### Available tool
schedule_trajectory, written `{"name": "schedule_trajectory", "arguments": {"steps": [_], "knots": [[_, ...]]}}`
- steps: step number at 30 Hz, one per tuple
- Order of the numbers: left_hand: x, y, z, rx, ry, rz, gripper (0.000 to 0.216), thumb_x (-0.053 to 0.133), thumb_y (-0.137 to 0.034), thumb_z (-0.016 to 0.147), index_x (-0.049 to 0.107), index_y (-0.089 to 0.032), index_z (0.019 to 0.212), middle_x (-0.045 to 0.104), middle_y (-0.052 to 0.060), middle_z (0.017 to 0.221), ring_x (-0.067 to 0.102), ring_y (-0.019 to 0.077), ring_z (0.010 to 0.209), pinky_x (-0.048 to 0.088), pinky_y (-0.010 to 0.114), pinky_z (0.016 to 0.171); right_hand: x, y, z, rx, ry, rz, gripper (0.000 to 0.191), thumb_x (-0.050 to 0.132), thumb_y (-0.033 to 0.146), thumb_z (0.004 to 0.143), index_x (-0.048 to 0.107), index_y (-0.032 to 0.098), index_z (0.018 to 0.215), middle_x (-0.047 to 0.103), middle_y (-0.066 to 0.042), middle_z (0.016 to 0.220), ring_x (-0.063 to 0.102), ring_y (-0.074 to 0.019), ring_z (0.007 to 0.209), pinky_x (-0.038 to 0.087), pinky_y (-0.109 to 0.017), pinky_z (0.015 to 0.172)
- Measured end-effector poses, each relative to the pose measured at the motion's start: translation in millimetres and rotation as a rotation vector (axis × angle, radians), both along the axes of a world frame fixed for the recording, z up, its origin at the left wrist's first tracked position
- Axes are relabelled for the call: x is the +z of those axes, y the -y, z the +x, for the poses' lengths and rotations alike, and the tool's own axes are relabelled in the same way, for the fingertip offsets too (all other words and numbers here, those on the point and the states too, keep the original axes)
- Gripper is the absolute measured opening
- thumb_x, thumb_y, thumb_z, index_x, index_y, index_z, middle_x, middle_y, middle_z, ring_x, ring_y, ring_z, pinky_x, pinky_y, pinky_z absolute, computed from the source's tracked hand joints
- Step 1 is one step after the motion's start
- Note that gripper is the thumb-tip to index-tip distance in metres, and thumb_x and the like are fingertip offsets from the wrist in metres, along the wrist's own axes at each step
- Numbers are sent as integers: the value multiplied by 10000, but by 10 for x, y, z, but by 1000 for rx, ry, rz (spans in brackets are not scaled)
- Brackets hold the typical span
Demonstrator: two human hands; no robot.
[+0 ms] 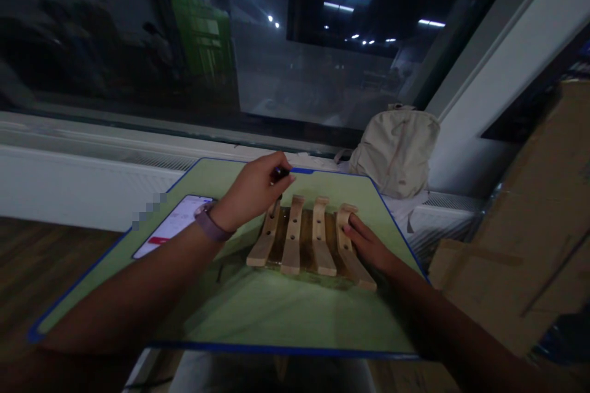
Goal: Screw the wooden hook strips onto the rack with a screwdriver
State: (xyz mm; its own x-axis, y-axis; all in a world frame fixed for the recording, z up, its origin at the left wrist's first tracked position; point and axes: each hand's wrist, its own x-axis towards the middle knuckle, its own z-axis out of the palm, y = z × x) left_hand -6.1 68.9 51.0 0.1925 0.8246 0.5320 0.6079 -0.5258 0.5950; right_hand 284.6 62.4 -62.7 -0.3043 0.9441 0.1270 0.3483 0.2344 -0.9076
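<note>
"At the hub of my clock face, which assembly is registered?"

"Four wooden strips [291, 252], hooked at their far ends, set side by side across a brown panel [305, 236] on the green tabletop [286, 319]."

"Report the left hand [253, 190]."

"Between 10 and 11 o'clock: closed around a dark-handled tool [280, 173]. Its shaft points down at the leftmost strip [261, 250]. From my station I cannot tell whether the tip makes contact."

"Report the right hand [370, 249]."

"At 3 o'clock: grasping the rightmost strip [357, 264] at its upper part, thumb and fingers curled against it."

"Adjacent items?"

"I read a lit phone [168, 227] at 9 o'clock, near the left wrist, and a pale backpack [399, 147] between 1 and 2, beyond the tabletop, beside the window [318, 86]."
</note>
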Motion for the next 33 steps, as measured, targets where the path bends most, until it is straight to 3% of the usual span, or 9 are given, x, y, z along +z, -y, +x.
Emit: {"name": "schedule_trajectory", "arguments": {"steps": [3, 9, 16, 21, 27, 33], "knots": [[11, 19, 42, -15, -18, -2, 109, 636, -253, 833, 642, -179, 912, 668, 32, 913, 621, 158, 793, 487, 267, 682, -2, -1, 12, -17, 26, -17, 685, 531, 727, 865, 615, 236, 1336, 622, -82, 1429, 499, -326, 1371, 320, -497, 1189], [145, 117, -23, 66, -128, 12, 70, 682, -188, 829, 616, -184, 851, 680, 2, 810, 622, 154, 751, 452, 268, 687, -2, 10, 24, -53, 12, -68, 703, 538, 753, 842, 616, 257, 1334, 581, -77, 1478, 468, -344, 1401, 287, -511, 1208], [145, 166, 45, 193, -294, 25, 74, 612, -178, 902, 621, -179, 975, 711, 55, 864, 655, 196, 768, 463, 314, 714, 11, 9, 61, -130, 70, -75, 730, 559, 780, 792, 647, 280, 1316, 573, -79, 1489, 427, -380, 1432, 291, -532, 1211], [151, 137, 26, 232, -340, 19, 94, 590, -182, 920, 606, -163, 1011, 721, 89, 898, 680, 232, 841, 468, 331, 724, 19, -50, 97, -79, 92, 2, 627, 572, 745, 802, 710, 263, 1179, 695, -93, 1317, 566, -390, 1296, 423, -520, 1127], [163, 117, 3, 232, -311, -14, 64, 610, -162, 886, 602, -172, 949, 715, 60, 847, 674, 216, 787, 456, 309, 686, 129, -65, 68, -58, 95, 68, 426, 596, 659, 834, 705, 270, 971, 743, -80, 1089, 667, -333, 1078, 529, -463, 977], [94, 97, 16, 175, -220, -25, 49, 589, -220, 888, 572, -197, 928, 706, 25, 811, 660, 188, 696, 437, 285, 630, 180, -180, 128, -4, -14, 48, 415, 663, 597, 811, 620, 272, 1066, 736, -50, 1027, 662, -286, 1058, 508, -453, 971]]}}
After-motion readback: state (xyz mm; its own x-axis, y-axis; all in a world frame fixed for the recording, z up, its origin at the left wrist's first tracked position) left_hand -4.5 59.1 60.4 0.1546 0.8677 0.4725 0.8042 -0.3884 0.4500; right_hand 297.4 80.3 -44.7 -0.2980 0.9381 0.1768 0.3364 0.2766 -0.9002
